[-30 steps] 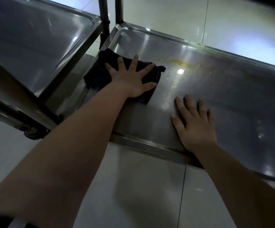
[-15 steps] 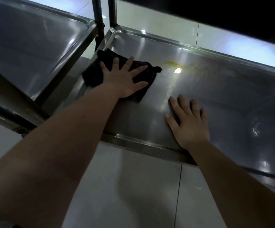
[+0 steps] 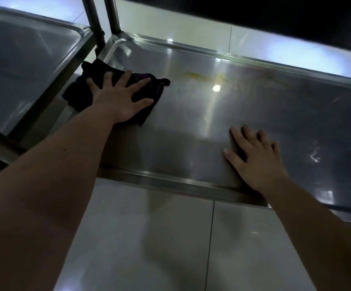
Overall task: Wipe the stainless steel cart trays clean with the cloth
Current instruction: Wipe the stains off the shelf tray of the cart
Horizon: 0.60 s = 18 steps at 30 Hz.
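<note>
A low stainless steel cart tray [image 3: 191,131] stretches across the middle of the view. My left hand [image 3: 120,97] presses flat, fingers spread, on a dark cloth [image 3: 82,89] at the tray's left end. The cloth's left part hangs over the tray's left rim. My right hand [image 3: 254,158] rests flat on the bare steel near the front rim, fingers straight. A yellowish smear [image 3: 193,75] marks the tray towards its far side, to the right of the cloth.
A second steel cart tray [image 3: 23,66] stands higher at the left, with upright cart posts [image 3: 95,24] between the two carts. A dark shelf [image 3: 254,15] overhangs at the top. Pale tiled floor [image 3: 149,238] lies in front.
My view has dropped lower under the upper shelf. The left hand and cloth stay pressed at the tray's left end, shifted only slightly. The right hand keeps its place.
</note>
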Available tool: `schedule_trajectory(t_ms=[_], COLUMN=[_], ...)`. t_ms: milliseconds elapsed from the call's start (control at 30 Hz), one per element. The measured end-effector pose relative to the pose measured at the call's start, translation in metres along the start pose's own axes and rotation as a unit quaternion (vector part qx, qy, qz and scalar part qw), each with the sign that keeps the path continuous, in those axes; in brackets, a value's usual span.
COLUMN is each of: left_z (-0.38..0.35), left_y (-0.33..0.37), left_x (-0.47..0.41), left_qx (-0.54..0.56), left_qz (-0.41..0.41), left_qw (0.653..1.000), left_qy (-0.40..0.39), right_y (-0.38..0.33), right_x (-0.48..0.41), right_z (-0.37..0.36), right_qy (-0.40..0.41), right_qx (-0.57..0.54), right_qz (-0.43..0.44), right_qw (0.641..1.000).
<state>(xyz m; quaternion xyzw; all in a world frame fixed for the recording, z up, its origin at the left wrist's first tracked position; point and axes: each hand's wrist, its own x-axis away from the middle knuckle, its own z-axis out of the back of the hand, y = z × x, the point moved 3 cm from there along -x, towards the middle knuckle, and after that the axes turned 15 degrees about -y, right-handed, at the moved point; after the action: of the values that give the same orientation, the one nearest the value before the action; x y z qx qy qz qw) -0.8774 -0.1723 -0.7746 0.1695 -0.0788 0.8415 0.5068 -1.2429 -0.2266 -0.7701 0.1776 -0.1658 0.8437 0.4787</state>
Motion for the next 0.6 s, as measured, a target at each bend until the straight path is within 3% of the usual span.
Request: schedule_trajectory(t_ms=[200,433,600], left_z=[-0.002,-0.005,-0.005], left_y=[0.049,0.221,0.201], left_x=[-0.002,-0.002,-0.007], left_qx=[0.031,0.030,0.034], left_qz=[0.033,-0.067,-0.074], left_qw=[0.999,0.997,0.997], left_qy=[-0.004,-0.024,-0.005], right_y=[0.006,0.009,0.015], right_x=[0.003,0.000,0.000], right_z=[-0.011,-0.013,-0.009], right_qy=[0.030,0.033,0.040], right_qx=[0.032,0.016,-0.011], right_qz=[-0.021,-0.007,0.002], right_qw=[0.999,0.999,0.999])
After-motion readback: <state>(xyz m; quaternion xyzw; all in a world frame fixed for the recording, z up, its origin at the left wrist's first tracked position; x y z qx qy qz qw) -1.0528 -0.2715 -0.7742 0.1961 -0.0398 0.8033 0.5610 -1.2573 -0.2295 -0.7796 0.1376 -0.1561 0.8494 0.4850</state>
